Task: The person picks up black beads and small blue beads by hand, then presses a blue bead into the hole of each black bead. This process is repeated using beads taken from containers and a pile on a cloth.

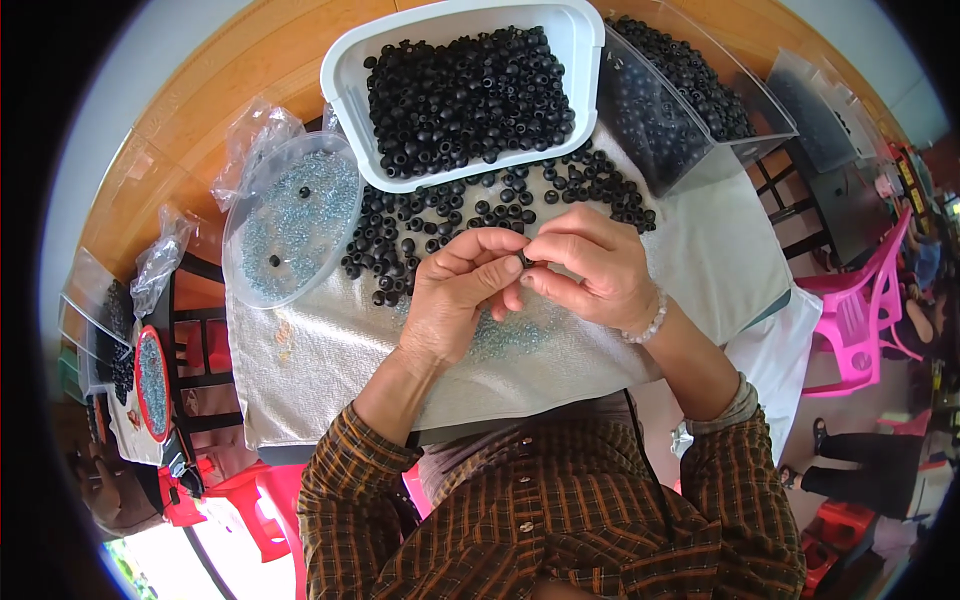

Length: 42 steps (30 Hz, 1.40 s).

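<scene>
My left hand (pixel 461 292) and my right hand (pixel 594 264) meet over the cloth-covered table, fingers pinched together on a small black bead (pixel 526 259). Fingertips cover most of that bead. Around the right wrist is a bracelet of pale beads. Loose black beads (pixel 385 245) lie on the cloth (pixel 290 385) just beyond and to the left of my hands. Beneath the hands, tiny pale-blue beads (pixel 500 338) are scattered. A white tub (pixel 460 178) at the far side holds a heap of black beads.
To the left sits a round clear container (pixel 240 290) with tiny pale-blue beads and a couple of black ones. A clear box (pixel 690 175) of black beads stands far right. Crumpled plastic bags (pixel 255 145) lie far left. A pink chair (pixel 850 320) is off the table's right side.
</scene>
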Tool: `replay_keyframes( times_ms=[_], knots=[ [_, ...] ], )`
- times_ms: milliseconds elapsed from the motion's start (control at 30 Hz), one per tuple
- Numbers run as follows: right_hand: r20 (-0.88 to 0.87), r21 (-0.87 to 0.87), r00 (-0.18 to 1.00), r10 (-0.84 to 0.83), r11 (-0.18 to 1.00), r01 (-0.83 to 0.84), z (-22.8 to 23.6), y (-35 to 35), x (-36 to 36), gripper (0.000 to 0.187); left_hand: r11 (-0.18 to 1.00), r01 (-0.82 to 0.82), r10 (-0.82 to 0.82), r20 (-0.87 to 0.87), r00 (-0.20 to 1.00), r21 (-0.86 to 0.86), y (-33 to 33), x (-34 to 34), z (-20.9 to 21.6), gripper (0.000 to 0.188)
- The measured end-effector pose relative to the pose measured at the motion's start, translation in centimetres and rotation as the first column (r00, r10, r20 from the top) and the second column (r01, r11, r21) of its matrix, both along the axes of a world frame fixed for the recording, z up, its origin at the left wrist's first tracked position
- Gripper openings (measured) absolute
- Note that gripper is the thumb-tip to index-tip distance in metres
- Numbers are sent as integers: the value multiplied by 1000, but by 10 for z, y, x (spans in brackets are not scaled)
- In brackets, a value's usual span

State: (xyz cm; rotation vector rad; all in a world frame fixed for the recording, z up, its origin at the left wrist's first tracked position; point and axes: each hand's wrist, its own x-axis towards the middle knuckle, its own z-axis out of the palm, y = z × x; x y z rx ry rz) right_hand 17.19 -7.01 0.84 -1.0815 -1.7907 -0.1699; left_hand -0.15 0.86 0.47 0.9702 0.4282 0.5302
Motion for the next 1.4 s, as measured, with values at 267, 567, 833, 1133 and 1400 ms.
replay_keyframes(
  times_ms=[267,567,833,1133,1400],
  knots=[
    [-11,63,998,-69,996,69,-3,-5,-2,27,996,83,-80,-82,993,28,-3,3,2,26],
    [-346,-272,877,-332,930,245,12,-54,43,11,993,32,-23,-82,996,111,-2,0,-1,18],
    [285,-338,837,-466,768,543,-1,-59,46,14,985,47,-35,-76,997,165,-1,1,-6,19],
    [386,-312,802,-456,753,579,-5,-50,47,12,993,30,-25,-41,999,114,-1,1,-2,19],
    [-651,-446,757,-62,838,-314,16,-31,1,12,994,44,-38,-59,998,100,-4,-1,-3,21]
  ],
)
